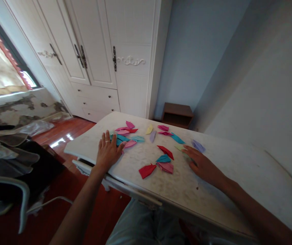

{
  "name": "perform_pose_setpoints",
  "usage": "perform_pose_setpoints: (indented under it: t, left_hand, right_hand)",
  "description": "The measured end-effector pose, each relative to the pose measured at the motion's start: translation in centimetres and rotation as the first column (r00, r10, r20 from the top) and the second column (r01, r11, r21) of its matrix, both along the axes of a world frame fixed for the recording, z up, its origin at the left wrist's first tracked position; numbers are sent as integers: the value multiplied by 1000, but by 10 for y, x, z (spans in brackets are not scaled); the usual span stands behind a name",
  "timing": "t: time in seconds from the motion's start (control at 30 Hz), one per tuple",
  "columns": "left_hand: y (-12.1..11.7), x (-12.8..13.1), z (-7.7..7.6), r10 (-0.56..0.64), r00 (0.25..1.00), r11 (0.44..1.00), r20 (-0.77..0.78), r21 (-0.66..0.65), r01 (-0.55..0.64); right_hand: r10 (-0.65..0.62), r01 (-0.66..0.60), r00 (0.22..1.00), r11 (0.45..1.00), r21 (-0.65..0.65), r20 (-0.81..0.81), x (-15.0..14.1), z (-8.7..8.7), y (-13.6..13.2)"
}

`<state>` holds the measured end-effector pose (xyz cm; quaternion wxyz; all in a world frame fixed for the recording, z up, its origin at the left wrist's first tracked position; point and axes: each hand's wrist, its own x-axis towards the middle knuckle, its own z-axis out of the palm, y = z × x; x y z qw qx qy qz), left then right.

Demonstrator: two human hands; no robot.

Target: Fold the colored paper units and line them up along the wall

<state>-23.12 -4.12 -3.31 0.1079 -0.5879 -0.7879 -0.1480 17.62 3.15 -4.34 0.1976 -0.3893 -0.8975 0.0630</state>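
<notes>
Folded, pointed paper pieces resembling flat origami lie in several colours on a white table (130,170). My left hand (110,151), wearing a ring, rests with fingers spread at the left group. Its fingers partly cover a teal piece (122,139); pink pieces (129,144) and a pale aqua piece (138,139) lie beside it. On the right, my right hand (200,163) reaches over a light green piece (179,147), fingers stretched out and thumb apart. That piece is partly hidden under the fingers. Just beyond them lies a lavender piece (198,146).
Mid-table are red pieces (147,170), a blue piece (163,158), and a yellow one (149,129). A drawer (84,167) juts from the table's left front. Behind stand a white wardrobe (133,88) and a brown nightstand (178,109). A white chair frame (20,187) is at left.
</notes>
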Motion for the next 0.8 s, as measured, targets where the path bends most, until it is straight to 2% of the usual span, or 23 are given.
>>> perform_pose_setpoints:
  t: [0.1,0.27,0.43,0.53,0.6,0.7,0.8]
  left_hand:
    - [-1,-1,0,-64,998,997,-20,36,65]
    - [-11,6,3,-217,975,975,-47,-60,214]
    - [-32,25,3,-395,918,911,25,-120,395]
    - [-42,31,2,-475,879,871,47,-116,477]
    - [-43,31,3,-492,869,865,46,-80,495]
    - [-37,22,8,-447,893,893,41,-29,449]
    - [-26,11,15,-434,896,895,95,-69,440]
  right_hand:
    - [-11,11,1000,1000,9,2,8,0,2]
    - [-58,57,997,998,-25,-46,12,-1,7]
    - [-169,168,980,986,-19,-108,13,1,8]
    - [-155,160,979,987,24,-131,10,0,1]
    - [-109,121,984,989,80,-141,9,-1,-5]
    - [-60,84,987,984,158,-152,10,1,-7]
    - [-89,130,977,968,214,-192,17,1,5]
